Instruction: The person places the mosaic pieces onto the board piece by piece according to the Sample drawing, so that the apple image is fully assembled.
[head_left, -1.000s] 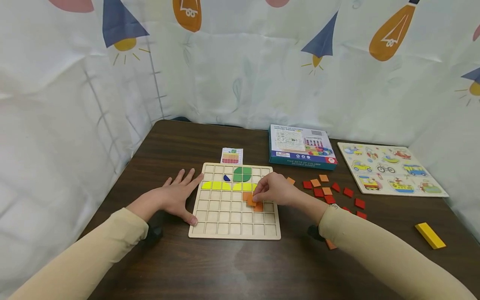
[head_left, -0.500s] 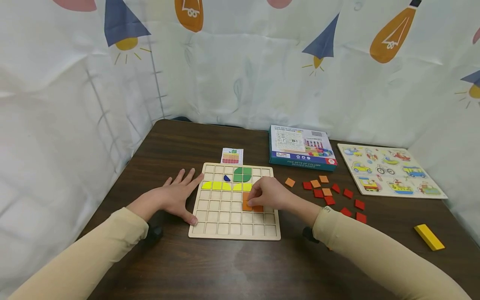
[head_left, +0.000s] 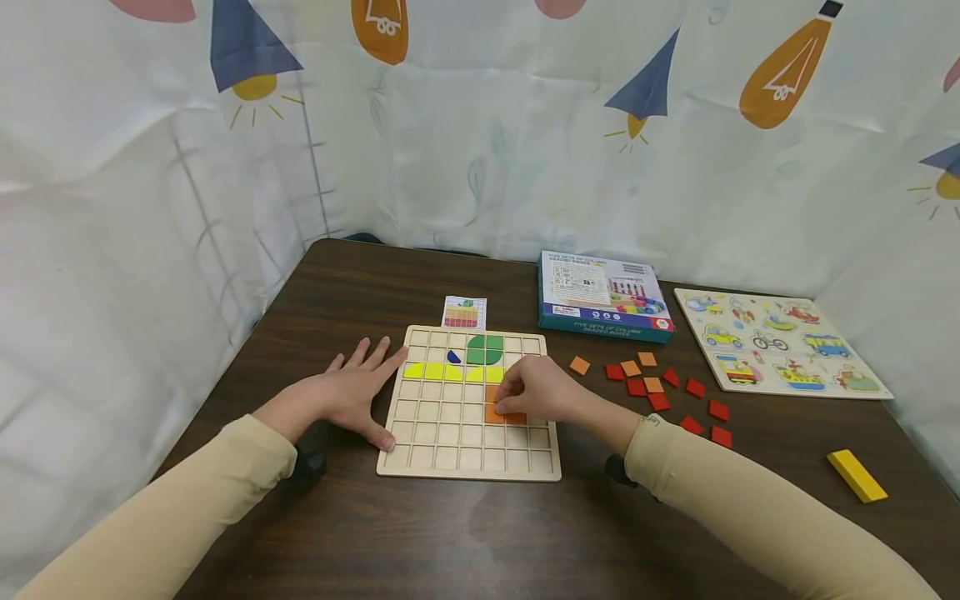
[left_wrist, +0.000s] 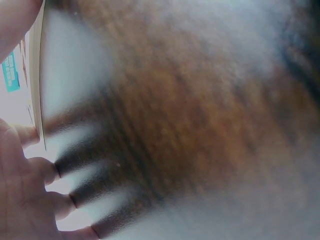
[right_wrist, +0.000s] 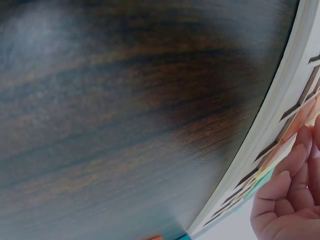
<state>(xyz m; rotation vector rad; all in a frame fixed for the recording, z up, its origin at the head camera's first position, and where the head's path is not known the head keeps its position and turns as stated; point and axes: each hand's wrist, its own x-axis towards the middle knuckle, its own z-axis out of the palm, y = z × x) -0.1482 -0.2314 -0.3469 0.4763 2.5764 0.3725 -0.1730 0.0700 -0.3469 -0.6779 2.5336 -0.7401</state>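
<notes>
A square wooden grid board (head_left: 471, 467) lies on the table. My left hand (head_left: 348, 392) rests at its left edge with fingers spread, thumb on the lower corner; the left wrist view shows the palm side of this hand (left_wrist: 20, 185). With curled fingers and thumb, my right hand (head_left: 540, 387) holds an orange square tile (head_left: 492, 414) down at a board cell. Another orange tile (head_left: 516, 419) sits just right of it, partly under the fingers. Above are a row of yellow pieces (head_left: 453, 372), green pieces (head_left: 492, 342) and a small dark blue piece (head_left: 453, 357).
A small pattern card (head_left: 464, 312) lies behind the board. Loose red tiles (head_left: 636, 387) and orange tiles (head_left: 579, 365) are scattered to the right. Farther off are a boxed set (head_left: 606, 296), a picture puzzle board (head_left: 783, 343) and a yellow block (head_left: 857, 476).
My right hand has brought the tilted orange tile down and slightly left, flat onto the board, then held still there. The left hand has stayed in place.
</notes>
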